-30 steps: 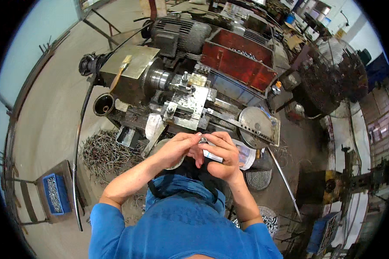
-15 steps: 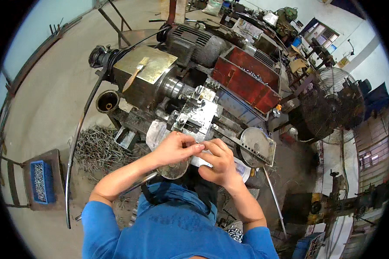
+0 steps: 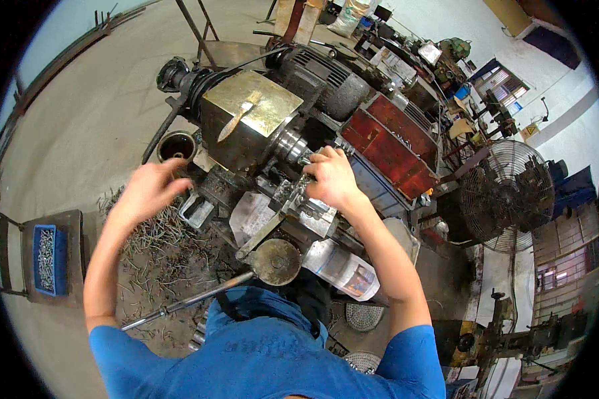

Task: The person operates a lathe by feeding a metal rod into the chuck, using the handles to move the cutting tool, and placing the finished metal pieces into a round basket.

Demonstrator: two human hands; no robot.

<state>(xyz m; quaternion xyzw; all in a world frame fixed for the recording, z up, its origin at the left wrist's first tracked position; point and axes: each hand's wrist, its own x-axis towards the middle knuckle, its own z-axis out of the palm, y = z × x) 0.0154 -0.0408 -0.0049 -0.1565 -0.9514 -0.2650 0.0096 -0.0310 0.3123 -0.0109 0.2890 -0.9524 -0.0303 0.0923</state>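
Note:
My right hand (image 3: pixel 331 178) reaches over the tool slide of a small lathe, right at its steel spindle (image 3: pixel 290 146). Its fingers are curled down, and whatever they pinch is hidden beneath them. Out to the left, my left hand (image 3: pixel 152 189) hangs in the air with fingers apart, holding nothing. It is nearest a round metal cup (image 3: pixel 178 147) and the lower end of a black lever (image 3: pixel 163 130) on the machine's left side. A brush (image 3: pixel 239 116) lies on the brass-coloured cover (image 3: pixel 273 105) of the headstock.
Behind the slide stands a red metal bin (image 3: pixel 396 149) with small parts. A white plastic container (image 3: pixel 343 269) and a round plate (image 3: pixel 277 262) with a long rod (image 3: pixel 193 300) are close to my body. Metal shavings (image 3: pixel 160 246) cover the floor; a blue tray (image 3: pixel 49 259) sits left, a fan (image 3: pixel 506 193) right.
My hands were together in front of the slide; now they are apart. The right has moved forward to the spindle, the left out to the left. The black lever has swung up, and the view has shifted.

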